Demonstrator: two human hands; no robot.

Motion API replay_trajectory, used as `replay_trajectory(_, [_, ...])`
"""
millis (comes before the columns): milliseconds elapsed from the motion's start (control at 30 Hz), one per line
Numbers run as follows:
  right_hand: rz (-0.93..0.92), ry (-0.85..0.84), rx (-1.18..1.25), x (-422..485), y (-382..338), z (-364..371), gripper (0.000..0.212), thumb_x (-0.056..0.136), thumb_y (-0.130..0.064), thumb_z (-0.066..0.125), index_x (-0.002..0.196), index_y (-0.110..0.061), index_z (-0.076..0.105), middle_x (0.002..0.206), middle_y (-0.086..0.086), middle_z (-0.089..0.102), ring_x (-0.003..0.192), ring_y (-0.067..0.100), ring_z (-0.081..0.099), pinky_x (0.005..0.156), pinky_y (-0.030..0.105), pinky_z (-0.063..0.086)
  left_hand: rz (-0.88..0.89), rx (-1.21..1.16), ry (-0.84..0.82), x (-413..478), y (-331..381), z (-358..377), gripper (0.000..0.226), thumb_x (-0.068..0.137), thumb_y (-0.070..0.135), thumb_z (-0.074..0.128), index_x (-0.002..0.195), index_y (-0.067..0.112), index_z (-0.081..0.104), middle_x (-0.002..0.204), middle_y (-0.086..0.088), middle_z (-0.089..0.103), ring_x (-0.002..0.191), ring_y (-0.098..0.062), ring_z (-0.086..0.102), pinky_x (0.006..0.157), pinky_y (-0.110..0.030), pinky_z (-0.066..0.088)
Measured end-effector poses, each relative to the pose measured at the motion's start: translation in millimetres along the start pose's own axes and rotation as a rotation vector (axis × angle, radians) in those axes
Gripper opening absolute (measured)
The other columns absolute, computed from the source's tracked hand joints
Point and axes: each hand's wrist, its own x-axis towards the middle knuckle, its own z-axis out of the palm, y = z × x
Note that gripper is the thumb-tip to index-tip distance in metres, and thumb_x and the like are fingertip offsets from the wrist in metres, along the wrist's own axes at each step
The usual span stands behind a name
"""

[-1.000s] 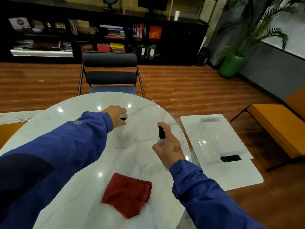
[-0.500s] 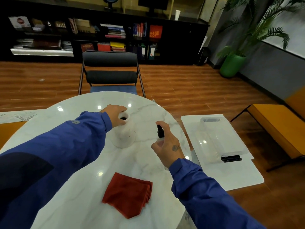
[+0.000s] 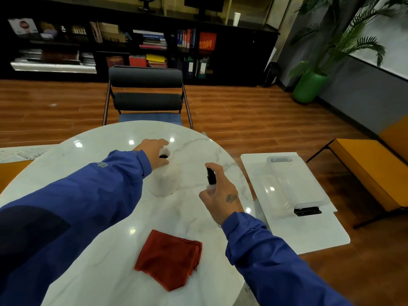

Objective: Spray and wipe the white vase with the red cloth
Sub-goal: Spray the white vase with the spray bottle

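A white vase (image 3: 165, 180) with a dark round mouth stands upright near the middle of the round marble table (image 3: 99, 142). My left hand (image 3: 152, 152) grips its neck from the left side. To the right of the vase, my right hand (image 3: 220, 195) holds a small spray bottle with a black nozzle (image 3: 210, 176), index finger on top, nozzle facing the vase with a gap between them. The folded red cloth (image 3: 170, 258) lies flat on the table close to me, untouched.
A black chair (image 3: 146, 89) with a blue seat stands behind the table. To the right, a low white side table (image 3: 313, 235) carries a clear plastic container (image 3: 293, 184). An orange bench (image 3: 371, 171) and a green potted plant (image 3: 309, 87) stand further right.
My left hand has shifted slightly on the vase neck, uncovering more of the mouth. The right hand with the spray bottle has stayed almost still.
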Motion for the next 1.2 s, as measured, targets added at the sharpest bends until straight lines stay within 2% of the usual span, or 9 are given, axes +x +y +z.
replay_trajectory(200, [0.004,-0.023,-0.006,-1,1,2,0.065,0.074,-0.019,0.056,0.118,-0.055,0.025,0.078,-0.014,0.051,0.066,0.011,0.056,0.061,0.022,0.047,-0.076,-0.006,0.015,1,6,1,0.064,0.082,0.039,0.069,0.136,0.016,0.043,0.129,-0.012,0.058,0.113,-0.031,0.057,0.096,-0.036,0.046])
replay_trajectory(367, [-0.012,-0.002,0.001,2,-1,-3,0.073,0.073,-0.016,0.057,0.123,-0.058,0.025,0.085,-0.019,0.049,0.067,0.012,0.057,0.058,0.016,0.042,-0.147,-0.017,0.031,2,8,1,0.074,0.079,0.050,0.068,0.137,0.012,0.041,0.131,-0.014,0.055,0.116,-0.032,0.055,0.097,-0.037,0.045])
replay_trajectory(433, [-0.017,0.003,-0.006,2,-1,-4,0.074,0.073,-0.015,0.058,0.123,-0.058,0.024,0.086,-0.021,0.048,0.067,0.011,0.056,0.057,0.014,0.040,-0.102,-0.038,0.028,0,7,1,0.076,0.079,0.048,0.069,0.141,0.015,0.039,0.137,-0.013,0.052,0.121,-0.032,0.052,0.101,-0.038,0.043])
replay_trajectory(533, [-0.015,-0.005,-0.012,2,-2,-3,0.073,0.073,-0.015,0.057,0.122,-0.058,0.024,0.088,-0.022,0.046,0.069,0.013,0.056,0.060,0.019,0.046,-0.009,-0.045,0.008,-2,3,-2,0.067,0.083,0.036,0.068,0.141,0.019,0.039,0.138,-0.010,0.053,0.121,-0.030,0.053,0.102,-0.036,0.043])
replay_trajectory(633, [-0.026,-0.038,-0.010,0,-5,0,0.070,0.073,-0.017,0.055,0.122,-0.057,0.025,0.086,-0.020,0.048,0.068,0.013,0.056,0.062,0.025,0.051,-0.042,-0.072,-0.003,-3,2,-5,0.065,0.082,0.034,0.070,0.139,0.018,0.042,0.133,-0.011,0.057,0.116,-0.031,0.056,0.099,-0.036,0.045])
replay_trajectory(833, [-0.017,-0.060,-0.002,-1,-9,1,0.061,0.074,-0.020,0.054,0.116,-0.054,0.026,0.084,-0.019,0.047,0.068,0.010,0.053,0.061,0.027,0.049,-0.151,-0.077,0.021,-2,9,-3,0.068,0.081,0.042,0.069,0.137,0.012,0.043,0.134,-0.015,0.054,0.118,-0.033,0.053,0.099,-0.037,0.044])
replay_trajectory(933, [0.012,-0.049,0.022,1,-9,-3,0.067,0.076,-0.015,0.055,0.119,-0.056,0.025,0.086,-0.018,0.047,0.069,0.012,0.055,0.063,0.028,0.053,-0.118,-0.060,0.040,-6,12,-3,0.070,0.082,0.043,0.067,0.140,0.012,0.041,0.140,-0.013,0.048,0.125,-0.032,0.049,0.105,-0.038,0.040])
replay_trajectory(1067, [0.038,-0.042,0.110,3,-8,-6,0.069,0.075,-0.015,0.056,0.124,-0.053,0.025,0.080,-0.007,0.052,0.062,0.010,0.052,0.058,0.022,0.045,-0.014,-0.133,0.125,-24,16,-3,0.059,0.084,0.036,0.067,0.137,0.016,0.047,0.140,-0.009,0.048,0.125,-0.028,0.049,0.107,-0.035,0.038])
replay_trajectory(1200, [0.019,-0.115,0.127,4,-19,-3,0.063,0.075,-0.027,0.054,0.127,-0.045,0.023,0.110,0.002,0.048,0.076,0.014,0.052,0.067,0.029,0.047,0.013,-0.233,0.115,-54,15,0,0.048,0.085,0.031,0.068,0.129,0.018,0.057,0.130,-0.005,0.058,0.117,-0.025,0.055,0.102,-0.031,0.041])
